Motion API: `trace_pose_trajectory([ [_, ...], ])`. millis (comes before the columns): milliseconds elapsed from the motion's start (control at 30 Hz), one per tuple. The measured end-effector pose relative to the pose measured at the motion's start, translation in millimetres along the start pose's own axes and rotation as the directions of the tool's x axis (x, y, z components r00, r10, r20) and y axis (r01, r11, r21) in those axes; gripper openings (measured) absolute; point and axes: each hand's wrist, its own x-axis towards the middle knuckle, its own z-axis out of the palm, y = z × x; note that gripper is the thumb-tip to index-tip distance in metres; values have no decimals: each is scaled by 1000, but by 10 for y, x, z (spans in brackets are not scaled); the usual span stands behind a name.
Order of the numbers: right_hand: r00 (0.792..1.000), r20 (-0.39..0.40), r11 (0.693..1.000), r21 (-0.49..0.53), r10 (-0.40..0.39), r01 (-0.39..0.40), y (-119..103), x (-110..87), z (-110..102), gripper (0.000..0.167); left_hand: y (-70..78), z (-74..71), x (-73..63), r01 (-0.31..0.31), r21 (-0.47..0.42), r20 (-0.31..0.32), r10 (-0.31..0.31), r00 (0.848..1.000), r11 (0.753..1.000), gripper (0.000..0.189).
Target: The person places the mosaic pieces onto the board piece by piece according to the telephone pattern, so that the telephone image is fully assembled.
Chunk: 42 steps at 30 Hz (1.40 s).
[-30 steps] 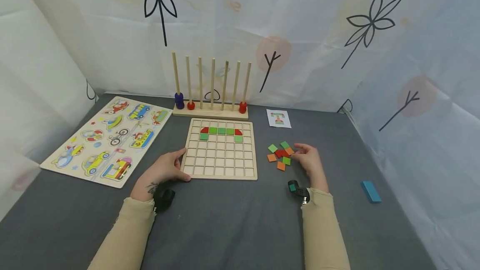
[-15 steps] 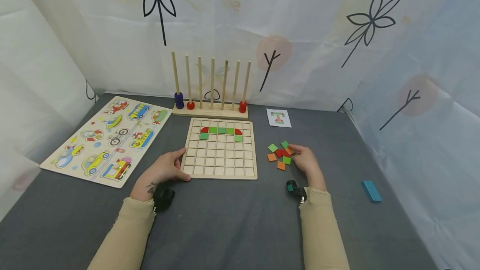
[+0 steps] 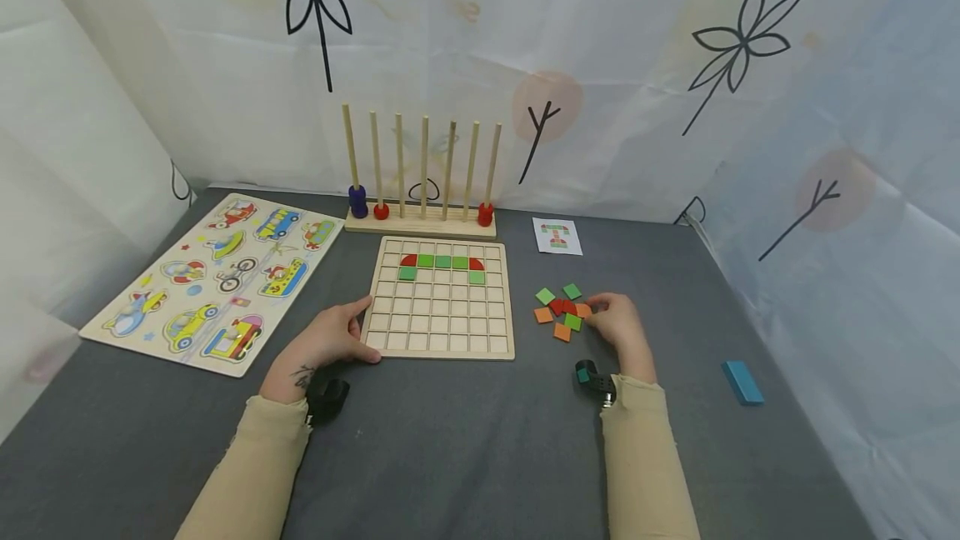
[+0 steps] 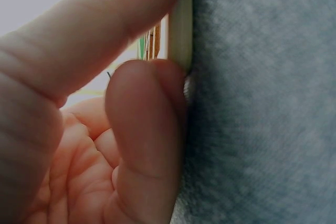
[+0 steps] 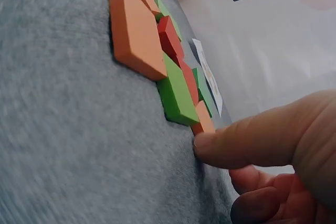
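Note:
A square wooden grid board (image 3: 438, 327) lies in the middle of the table, with red and green pieces set in its upper rows. My left hand (image 3: 337, 335) grips its lower left corner, thumb at the front edge and fingers at the left side. The left wrist view shows thumb and finger closed against the board's pale edge (image 4: 179, 35). To the right, my right hand (image 3: 617, 325) pinches an orange square tile (image 3: 582, 310) at the side of a loose pile. In the right wrist view my thumb tip meets that tile (image 5: 203, 119); the index finger is hidden.
Several green, red and orange tiles (image 3: 562, 332) lie left of my right hand. Behind them is a small pattern card (image 3: 568, 247). A peg stand (image 3: 427, 227) with beads stands behind the board. A vehicle puzzle (image 3: 247, 302) lies left, a blue block (image 3: 742, 382) far right.
My right hand reached left into the pile, then drew back slightly right with the orange tile. The upper green tile now lies apart from the orange one. The left hand stays put.

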Motion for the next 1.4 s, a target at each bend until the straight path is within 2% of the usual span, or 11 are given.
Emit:
trace_pose_trajectory([
  [233,994,-105,999,29,-16,20,-17,-34,-35,33,-4,-4,2,-3,-10,-1,3,1000,1000,103],
  [333,985,-170,979,196,-22,55,-88,-43,-12,31,2,0,8,-4,-14,-3,4,1000,1000,103],
  [400,981,-193,931,351,-32,99,-153,-60,27,29,9,5,14,-7,-12,-5,7,1000,1000,102],
  [433,980,-197,892,436,-39,123,-190,-72,53,28,13,8,18,-10,-4,-7,10,1000,1000,102],
  [500,980,-189,790,592,-56,159,-268,-108,112,28,20,18,26,-14,6,-5,14,1000,1000,101],
  [600,982,-164,660,728,-95,186,-400,-162,216,29,32,30,40,-19,18,-3,19,1000,1000,101],
  [667,981,-148,613,765,-129,196,-493,-178,295,29,37,34,46,-18,17,-2,18,1000,1000,101],
  [733,977,-129,602,771,-171,207,-603,-175,385,30,38,34,48,-14,14,-3,14,1000,1000,101],
  [867,973,-65,629,753,-223,194,-847,-120,580,33,31,29,38,-5,6,-4,5,1000,1000,101],
  [1133,959,67,757,630,-274,173,-1313,7,881,35,14,24,10,29,-22,-6,-29,1000,999,103],
  [1400,951,154,850,503,-267,157,-1545,107,1061,37,16,17,-4,39,-32,-7,-39,999,999,103],
])
